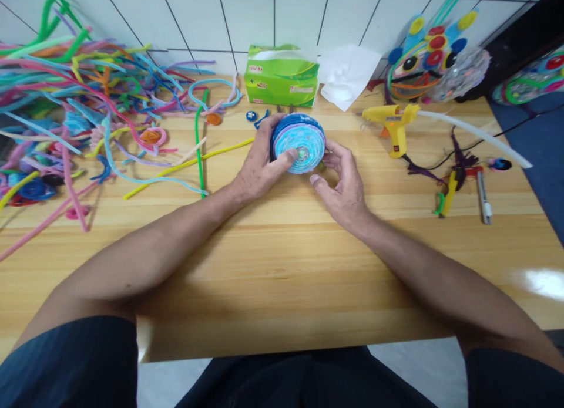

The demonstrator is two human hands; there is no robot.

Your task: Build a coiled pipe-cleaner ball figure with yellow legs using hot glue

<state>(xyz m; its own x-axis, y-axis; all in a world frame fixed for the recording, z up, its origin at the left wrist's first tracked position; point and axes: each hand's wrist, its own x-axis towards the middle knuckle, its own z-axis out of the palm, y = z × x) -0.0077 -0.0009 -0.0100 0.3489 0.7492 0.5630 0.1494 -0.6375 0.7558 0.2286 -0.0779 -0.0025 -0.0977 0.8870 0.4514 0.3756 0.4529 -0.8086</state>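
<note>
A round blue piece of coiled pipe cleaners, light blue on its face with a lilac ring and a dark blue side, is held above the table in front of me. My left hand grips it from the left, thumb pressed on its face and fingers around the side. My right hand is at its lower right, thumb apart from the curved fingers; the fingertips come close to the edge, and whether they touch it I cannot tell. Just behind lie a small dark blue button and a bent blue pipe cleaner piece.
A heap of colourful pipe cleaners covers the left of the wooden table. At the back stand a green tissue pack and a white tissue. On the right lie a yellow glue gun, its cord, a cutter knife and decorated craft pieces.
</note>
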